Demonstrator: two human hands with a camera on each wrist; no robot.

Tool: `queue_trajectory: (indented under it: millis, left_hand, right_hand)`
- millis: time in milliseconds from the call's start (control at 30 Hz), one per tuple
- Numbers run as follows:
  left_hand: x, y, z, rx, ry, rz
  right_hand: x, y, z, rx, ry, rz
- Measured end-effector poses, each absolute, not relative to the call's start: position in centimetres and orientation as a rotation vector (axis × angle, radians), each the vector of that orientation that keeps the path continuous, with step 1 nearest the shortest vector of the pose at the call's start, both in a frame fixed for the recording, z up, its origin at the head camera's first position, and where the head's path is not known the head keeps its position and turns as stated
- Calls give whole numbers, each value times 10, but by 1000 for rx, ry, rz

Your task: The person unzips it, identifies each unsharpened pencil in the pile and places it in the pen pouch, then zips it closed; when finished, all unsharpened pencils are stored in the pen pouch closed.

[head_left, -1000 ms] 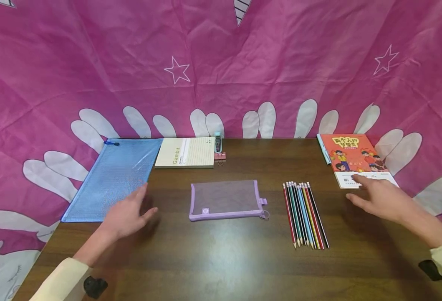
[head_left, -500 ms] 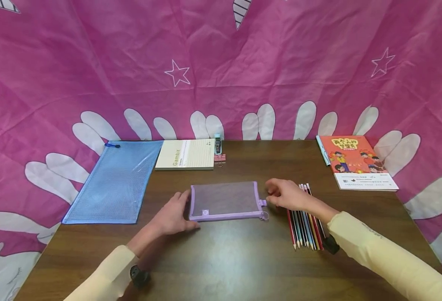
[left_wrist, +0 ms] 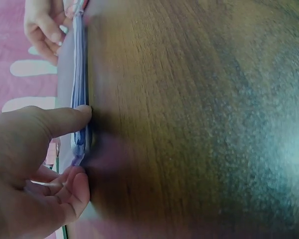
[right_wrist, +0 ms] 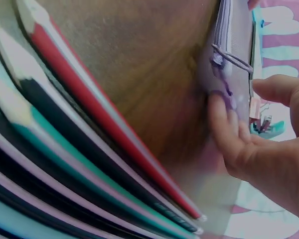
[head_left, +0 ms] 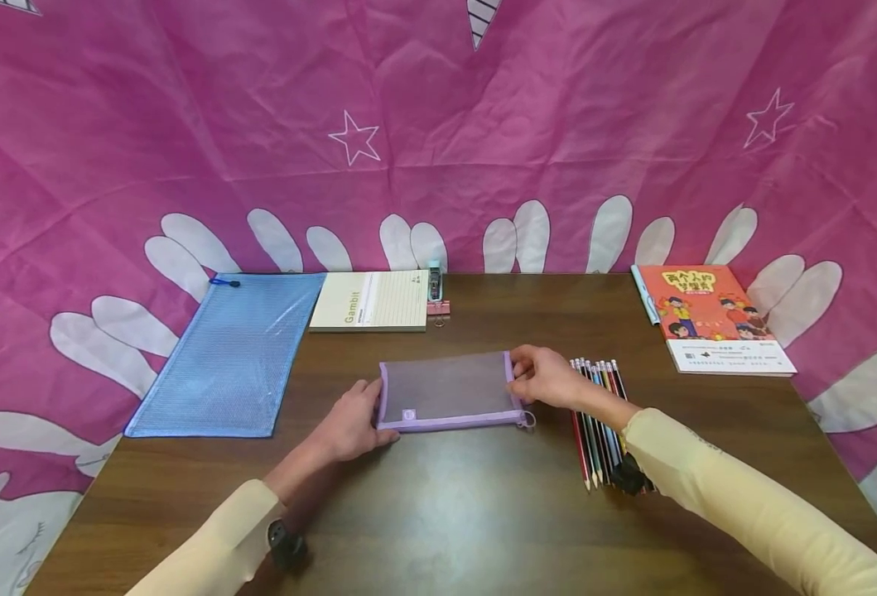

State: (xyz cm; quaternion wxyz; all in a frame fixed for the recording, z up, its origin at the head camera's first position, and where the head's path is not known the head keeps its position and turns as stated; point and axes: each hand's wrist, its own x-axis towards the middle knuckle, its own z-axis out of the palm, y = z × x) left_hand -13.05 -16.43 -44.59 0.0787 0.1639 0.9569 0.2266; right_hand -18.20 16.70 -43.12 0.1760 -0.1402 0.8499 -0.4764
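Purple mesh pouch (head_left: 447,391) lying flat at the centre of the wooden table (head_left: 438,513), held at both short ends. The left hand (head_left: 350,427) grips the pouch's left edge, thumb over the rim and fingers curled beneath, as the left wrist view confirms. The right hand (head_left: 550,378) pinches the right end at the small fabric tab, just above the zip's ring pull (head_left: 529,420). A second ago both hands hovered well apart, the left near the blue mesh folder (head_left: 225,356) and the right near the orange book (head_left: 710,319); half a second ago they had only arrived beside the pouch. Both have now closed on it, so the pouch appears braced for its zip to be worked. The coloured pencils (head_left: 602,418) lie in a row just right of the pouch, untouched; a notepad (head_left: 371,301) rests beyond.
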Motion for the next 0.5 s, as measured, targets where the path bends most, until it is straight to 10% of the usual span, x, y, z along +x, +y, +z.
queue_trajectory:
  millis: [500]
  left_hand:
    - [-114, -118, -424, 543, 3166, 622]
  right_hand:
    - [-178, 173, -444, -251, 2204, -1625]
